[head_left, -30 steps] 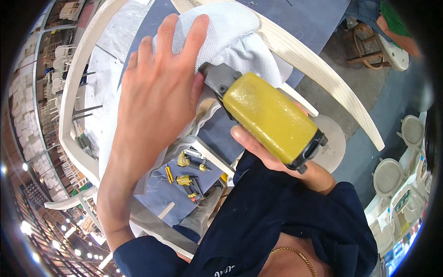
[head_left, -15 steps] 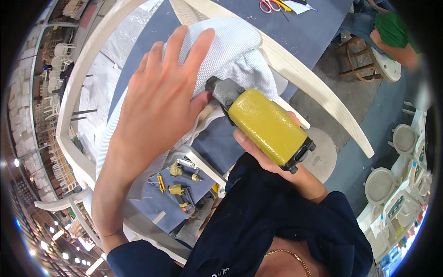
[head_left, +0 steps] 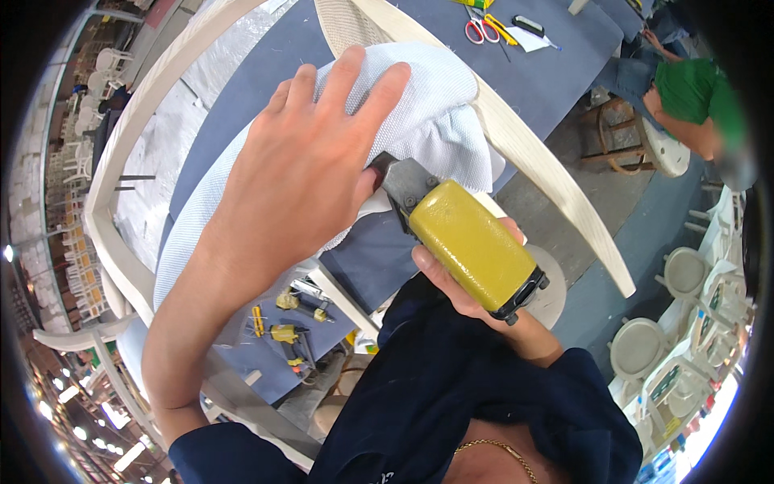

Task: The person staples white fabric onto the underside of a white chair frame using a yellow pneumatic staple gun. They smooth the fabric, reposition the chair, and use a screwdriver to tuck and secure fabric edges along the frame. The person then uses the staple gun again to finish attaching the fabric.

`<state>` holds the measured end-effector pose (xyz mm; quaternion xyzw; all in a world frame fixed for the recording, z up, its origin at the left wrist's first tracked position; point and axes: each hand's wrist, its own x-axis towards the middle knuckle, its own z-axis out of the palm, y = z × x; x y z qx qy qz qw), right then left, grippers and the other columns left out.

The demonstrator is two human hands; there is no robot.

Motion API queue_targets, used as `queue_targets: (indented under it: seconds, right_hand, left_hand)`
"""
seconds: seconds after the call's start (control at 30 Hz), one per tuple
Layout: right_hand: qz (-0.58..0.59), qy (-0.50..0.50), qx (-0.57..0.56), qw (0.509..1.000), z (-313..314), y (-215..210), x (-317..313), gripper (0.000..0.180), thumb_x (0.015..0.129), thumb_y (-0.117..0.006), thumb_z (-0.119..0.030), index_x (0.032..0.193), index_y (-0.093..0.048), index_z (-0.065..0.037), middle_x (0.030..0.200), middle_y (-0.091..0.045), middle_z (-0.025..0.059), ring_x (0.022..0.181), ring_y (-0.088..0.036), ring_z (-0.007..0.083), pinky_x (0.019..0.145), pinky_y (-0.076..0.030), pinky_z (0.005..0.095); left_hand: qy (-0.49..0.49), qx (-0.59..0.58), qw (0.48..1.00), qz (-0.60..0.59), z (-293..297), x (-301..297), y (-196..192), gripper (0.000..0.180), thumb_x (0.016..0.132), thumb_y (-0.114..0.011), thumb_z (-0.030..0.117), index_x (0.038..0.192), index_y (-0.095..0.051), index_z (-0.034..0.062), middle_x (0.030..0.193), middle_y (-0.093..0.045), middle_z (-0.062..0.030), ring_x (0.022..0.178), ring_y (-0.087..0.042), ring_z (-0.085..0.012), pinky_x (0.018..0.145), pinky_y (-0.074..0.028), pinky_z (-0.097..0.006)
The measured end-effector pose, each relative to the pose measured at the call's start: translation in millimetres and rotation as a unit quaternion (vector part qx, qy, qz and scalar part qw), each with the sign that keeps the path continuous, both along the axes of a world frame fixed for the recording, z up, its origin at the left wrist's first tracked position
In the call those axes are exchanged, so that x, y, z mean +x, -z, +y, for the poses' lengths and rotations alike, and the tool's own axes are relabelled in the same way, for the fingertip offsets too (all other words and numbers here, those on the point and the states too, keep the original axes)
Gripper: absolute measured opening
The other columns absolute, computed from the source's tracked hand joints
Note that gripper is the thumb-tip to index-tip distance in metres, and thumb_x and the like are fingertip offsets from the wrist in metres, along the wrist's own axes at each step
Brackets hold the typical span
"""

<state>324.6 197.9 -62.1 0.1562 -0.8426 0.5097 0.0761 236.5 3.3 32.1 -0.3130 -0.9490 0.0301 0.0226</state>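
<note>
My left hand [head_left: 298, 181] lies over pale blue woven fabric [head_left: 439, 89], fingers spread and pressing on it. Its thumb is bent down at the fabric's near edge, close to the tool's nose. In my right hand [head_left: 453, 284] is a staple gun [head_left: 476, 246] with a yellow body, black end cap and grey metal nose. The nose points up-left at the fabric edge beside my left thumb; whether it touches cannot be seen. The fabric drapes over part of a pale wooden chair frame [head_left: 556, 177], whose curved arms reach out on both sides.
Red-handled scissors [head_left: 482, 31] and a yellow cutter [head_left: 501, 29] lie on the blue-grey table [head_left: 548, 77]. Below the frame are more yellow tools [head_left: 284, 333]. A person in green [head_left: 685, 89] sits at right near a wooden stool [head_left: 617, 137]. Pale chairs [head_left: 637, 347] stand along the right.
My left hand and the staple gun have shifted slightly right and down in the view. The tool's nose remains by my left thumb. More of the table top shows at the top.
</note>
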Motion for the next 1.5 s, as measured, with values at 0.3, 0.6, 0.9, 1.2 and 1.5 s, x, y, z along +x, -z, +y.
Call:
queue_targets:
  seconds: [0.3,0.6,0.9,1.2,1.5]
  right_hand:
    - [-0.024,-0.021,-0.065,0.997,-6,22,1,0.023,0.076,-0.079,-0.01,0.097,-0.073,-0.007,0.071,-0.067,0.0082,0.055,-0.062,0.0287,0.052,-0.047,0.0336]
    - [-0.155,-0.184,0.045,0.97,99,81,24,0.029,0.076,-0.08,-0.011,0.101,-0.072,0.002,0.083,-0.072,0.0179,0.073,-0.072,0.0332,0.068,-0.055,0.0362]
    - [-0.388,-0.071,0.179,0.901,339,225,-21,0.043,0.085,-0.075,-0.015,0.123,-0.066,0.003,0.102,-0.075,0.0165,0.093,-0.071,0.0212,0.082,-0.054,0.0358]
    - [-0.237,-0.125,0.355,0.895,168,318,-306,0.047,0.092,-0.069,-0.019,0.13,-0.06,0.006,0.113,-0.072,0.017,0.102,-0.07,0.0207,0.088,-0.053,0.0346]
    - [-0.215,-0.142,0.336,0.906,102,328,-395,0.047,0.092,-0.069,-0.022,0.129,-0.06,0.006,0.113,-0.072,0.0162,0.1,-0.069,0.0214,0.088,-0.053,0.0348]
  left_hand:
    - [-0.001,0.033,0.999,0.004,-15,11,0,0.09,0.075,-0.079,0.012,0.155,-0.036,0.009,0.15,-0.043,-0.0216,0.131,-0.048,-0.0391,0.109,-0.043,-0.046]
    - [-0.161,0.089,0.98,0.075,-126,60,-71,0.087,0.094,-0.069,0.033,0.163,-0.021,0.0136,0.166,-0.027,-0.0172,0.154,-0.024,-0.036,0.127,-0.02,-0.051]
    - [-0.495,0.222,0.82,0.183,-211,136,-7,0.076,0.096,-0.067,0.037,0.161,-0.03,0.0217,0.156,-0.044,-0.0166,0.139,-0.049,-0.0314,0.114,-0.043,-0.049]
    - [-0.55,0.488,0.671,0.087,-192,141,-28,0.062,0.096,-0.07,0.024,0.147,-0.045,0.0007,0.113,-0.068,-0.0096,0.092,-0.066,-0.014,0.088,-0.054,-0.031]
    - [-0.562,0.534,0.631,0.025,-192,148,-45,0.06,0.09,-0.072,0.02,0.141,-0.047,-0.001,0.108,-0.069,-0.0121,0.092,-0.067,-0.0151,0.082,-0.055,-0.031]
